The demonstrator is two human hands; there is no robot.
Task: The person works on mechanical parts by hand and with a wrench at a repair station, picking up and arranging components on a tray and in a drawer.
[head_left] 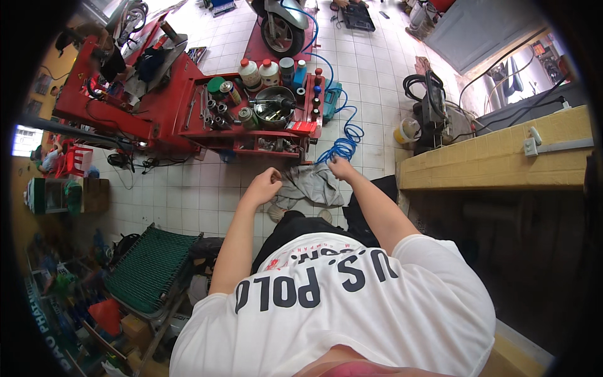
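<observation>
A rumpled grey cloth hangs between my two hands, above the tiled floor in front of my legs. My left hand is closed at its left upper corner, fingers curled in a pinch. At the opposite upper corner my right hand is also closed on the fabric. Just beyond the cloth stands a red tool cart. A metal bowl with tools in it sits on the cart's top, among spray cans, bottles and sockets.
A coiled blue air hose lies right of the cart. A motorcycle wheel stands on a red lift behind. At left is a green woven folding chair; at right, a yellow ledge, a pressure washer and a yellow bucket.
</observation>
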